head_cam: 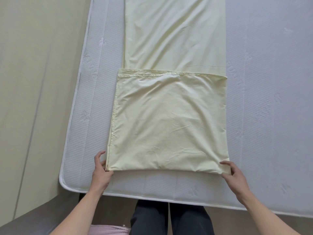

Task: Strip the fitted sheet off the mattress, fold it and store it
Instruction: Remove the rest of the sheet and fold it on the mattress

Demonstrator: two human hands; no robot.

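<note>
Pale yellow cotton fitted sheet [167, 116], already stripped, lies as a long strip on the bare white quilted mattress [271, 99], near end folded over. Left hand [101, 172] and right hand [235, 175] each grip pinched on a fold corner; further folds and storing remain.

No readable text, labels, brands or numbers. The mattress [264, 102] cover has faint embossed marks in its quilted bands, some looking like letters running lengthwise and some like small leaf motifs, but they are too faint and blurred to read. The pale yellow fitted sheet [169, 119] is plain, with no tag or print showing.
</note>
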